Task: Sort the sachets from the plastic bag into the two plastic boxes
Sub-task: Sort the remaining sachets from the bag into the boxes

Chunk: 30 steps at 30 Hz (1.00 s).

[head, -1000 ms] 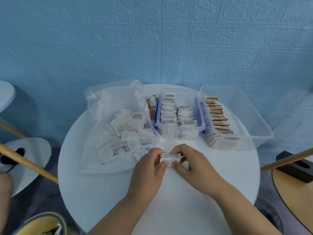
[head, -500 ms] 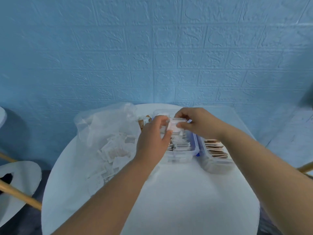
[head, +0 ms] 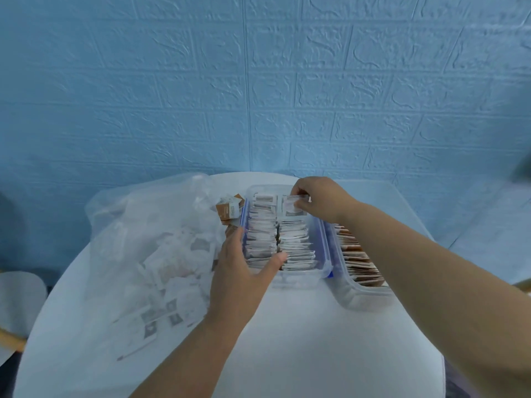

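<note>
1. A round white table is seen from above, with a blue textured wall behind its far edge.
2. A clear plastic bag is spread over the left half of the surface, and loose white sachets are seen jumbled inside it.
3. A clear box with blue latches is set near the far edge at the centre, and two rows of white sachets are packed upright in it.
4. A second clear box is placed just beside it on the right, touching or nearly touching it, and a row of brown sachets is stood in it.
5. A few brown sachets are left lying between the bag and the far left corner of the latched box.
6. A small stack of white sachets is pinched between the thumb and curled fingers of the right hand, and is held over the far end of the right row in the latched box.
7. The left hand is laid at the near left corner of the latched box with its fingers spread and straight. The thumb is rested on the nearest sachets, and nothing is gripped.
</note>
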### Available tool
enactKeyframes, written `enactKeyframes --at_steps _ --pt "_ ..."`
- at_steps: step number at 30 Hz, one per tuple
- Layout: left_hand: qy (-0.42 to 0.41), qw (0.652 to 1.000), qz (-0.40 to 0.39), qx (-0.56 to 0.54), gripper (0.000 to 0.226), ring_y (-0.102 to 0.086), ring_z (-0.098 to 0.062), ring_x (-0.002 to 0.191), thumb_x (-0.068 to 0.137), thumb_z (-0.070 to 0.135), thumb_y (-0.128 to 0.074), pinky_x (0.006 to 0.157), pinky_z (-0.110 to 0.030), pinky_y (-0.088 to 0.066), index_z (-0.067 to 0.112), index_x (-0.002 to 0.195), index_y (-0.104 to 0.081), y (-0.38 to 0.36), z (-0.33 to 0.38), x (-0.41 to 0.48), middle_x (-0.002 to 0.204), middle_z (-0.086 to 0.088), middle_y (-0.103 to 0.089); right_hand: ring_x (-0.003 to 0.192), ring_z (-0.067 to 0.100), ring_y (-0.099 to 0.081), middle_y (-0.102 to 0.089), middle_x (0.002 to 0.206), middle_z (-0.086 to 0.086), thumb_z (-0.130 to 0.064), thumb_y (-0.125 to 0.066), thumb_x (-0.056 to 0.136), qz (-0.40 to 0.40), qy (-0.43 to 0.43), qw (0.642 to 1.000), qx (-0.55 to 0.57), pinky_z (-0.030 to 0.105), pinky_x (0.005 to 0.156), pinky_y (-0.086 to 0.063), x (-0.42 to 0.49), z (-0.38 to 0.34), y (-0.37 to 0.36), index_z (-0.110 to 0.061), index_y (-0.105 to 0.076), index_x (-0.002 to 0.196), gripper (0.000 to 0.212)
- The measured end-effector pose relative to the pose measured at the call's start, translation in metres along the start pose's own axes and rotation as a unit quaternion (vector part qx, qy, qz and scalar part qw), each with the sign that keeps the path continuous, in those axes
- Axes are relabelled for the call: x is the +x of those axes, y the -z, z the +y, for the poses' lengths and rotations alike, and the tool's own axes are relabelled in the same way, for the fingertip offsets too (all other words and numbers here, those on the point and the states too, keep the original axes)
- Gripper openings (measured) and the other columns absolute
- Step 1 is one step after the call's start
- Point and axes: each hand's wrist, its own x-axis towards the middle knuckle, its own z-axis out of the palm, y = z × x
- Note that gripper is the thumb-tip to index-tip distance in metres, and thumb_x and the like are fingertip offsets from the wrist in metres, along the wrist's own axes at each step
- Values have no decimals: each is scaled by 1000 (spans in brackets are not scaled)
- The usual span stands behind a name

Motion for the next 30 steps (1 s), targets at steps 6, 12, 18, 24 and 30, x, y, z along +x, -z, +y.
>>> enactKeyframes --at_steps 6,12,18,24,30 --pt "-2 1000 9 5 80 -42 -6 122 72 51 -68 93 -19 -33 24 140 -34 -3 -2 -1 136 9 -42 96 19 -55 -66 101 2 -19 -58 86 -42 -8 996 -79 23 70 -33 13 0 -7 -17 -61 101 16" --pt "-9 1000 19 11 77 -43 -4 119 73 51 -67 91 -18 -33 25 139 -35 -2 -2 -1 133 11 -42 100 18 -56 -65 108 -3 -32 -61 86 -56 -7 993 -106 23 75 -36 18 2 -12 -22 -61 108 24" --pt "-10 1000 21 18 78 -41 1 113 74 52 -66 89 -19 -33 26 139 -34 -2 -2 -2 135 11 -42 99 14 -55 -65 109 -5 -34 -63 85 -97 17 992 -83 21 77 -34 17 4 -7 -20 -62 107 26" --pt "-13 1000 19 19 77 -32 9 103 76 50 -66 87 -15 -28 25 140 -31 -2 0 -2 136 12 -39 93 11 -54 -66 103 -6 -42 -55 89 -135 7 991 -13 25 81 -38 17 6 0 -20 -67 101 28" --pt "-8 999 21 25 76 -43 -4 118 75 52 -65 89 -19 -34 27 139 -33 -3 -3 0 135 11 -41 92 10 -52 -66 104 -5 -38 -53 91 -132 8 991 -24 25 84 -38 17 7 -2 -19 -67 102 26"
